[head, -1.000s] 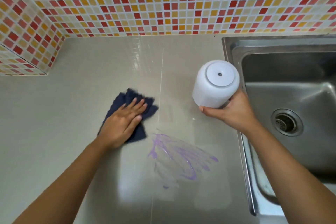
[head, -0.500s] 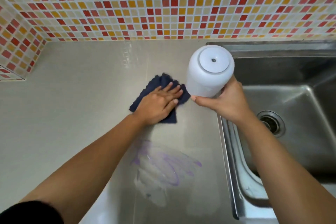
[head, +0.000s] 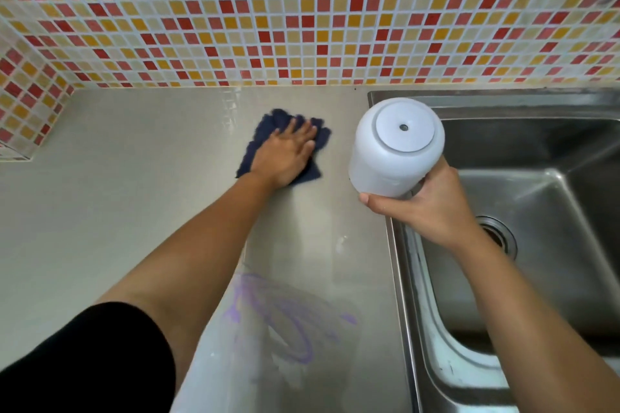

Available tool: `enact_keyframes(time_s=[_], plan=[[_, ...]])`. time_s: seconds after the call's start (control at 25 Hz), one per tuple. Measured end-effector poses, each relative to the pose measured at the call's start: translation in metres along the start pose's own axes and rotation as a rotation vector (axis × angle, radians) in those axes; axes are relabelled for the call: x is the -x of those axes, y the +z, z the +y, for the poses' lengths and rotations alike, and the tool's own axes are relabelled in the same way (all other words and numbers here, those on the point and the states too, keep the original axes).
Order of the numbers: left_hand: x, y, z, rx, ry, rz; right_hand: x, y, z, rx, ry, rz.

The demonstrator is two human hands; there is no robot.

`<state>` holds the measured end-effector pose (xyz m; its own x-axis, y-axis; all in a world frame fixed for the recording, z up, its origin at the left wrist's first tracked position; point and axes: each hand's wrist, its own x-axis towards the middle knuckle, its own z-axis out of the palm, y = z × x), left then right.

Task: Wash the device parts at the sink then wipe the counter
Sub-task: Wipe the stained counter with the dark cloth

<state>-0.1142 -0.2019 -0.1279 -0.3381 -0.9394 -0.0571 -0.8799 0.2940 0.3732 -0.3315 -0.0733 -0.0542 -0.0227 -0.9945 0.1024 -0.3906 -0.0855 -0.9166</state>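
Left hand (head: 288, 151) lies flat, fingers straight and together, pressing a dark blue cloth (head: 273, 121) onto the grey counter (head: 134, 194) at its far side, near the mosaic tile wall (head: 302, 10). A black sleeve (head: 100, 362) covers the upper left arm at the near left corner. Nearer on the counter, well apart from the cloth, a smeared purple stain (head: 285, 322) with wet streaks is noted. Right hand (head: 426, 204) grips the lower end of a white cylindrical device part (head: 396, 151), fingers curled round it. The part is tilted, its flat round end with a small dark hole facing up, above the left rim of the steel sink (head: 536, 151). The drain (head: 500, 240) shows just beyond the right wrist.
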Motion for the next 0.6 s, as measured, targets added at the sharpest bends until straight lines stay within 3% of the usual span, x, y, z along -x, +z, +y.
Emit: enact_keyframes(time_s=[0.12, 0.2, 0.28, 0.4, 0.44, 0.48, 0.6], plan=[[0.053, 0.015, 0.023, -0.019, 0.434, -0.159, 0.0, 0.001, 0.001, -0.013, -0.001, -0.011], [0.09, 0.004, -0.005, 0.0, 0.648, -0.209, 0.0, -0.001, 0.003, -0.012, 0.007, -0.015], [0.086, -0.015, -0.051, 0.03, 0.538, -0.109, 0.0, -0.003, 0.007, -0.02, 0.018, -0.019], [0.039, -0.026, -0.072, 0.029, 0.021, 0.013, 0.001, -0.003, 0.01, -0.023, 0.026, -0.006], [0.028, -0.02, -0.052, 0.026, -0.006, -0.012, 0.0, -0.002, 0.011, -0.025, 0.032, 0.003], [0.027, -0.011, -0.028, 0.016, 0.066, -0.054, 0.0, -0.001, 0.012, -0.027, 0.038, 0.008], [0.075, 0.016, 0.017, 0.036, 0.547, -0.216, -0.002, 0.002, 0.014, -0.006, 0.054, 0.006]])
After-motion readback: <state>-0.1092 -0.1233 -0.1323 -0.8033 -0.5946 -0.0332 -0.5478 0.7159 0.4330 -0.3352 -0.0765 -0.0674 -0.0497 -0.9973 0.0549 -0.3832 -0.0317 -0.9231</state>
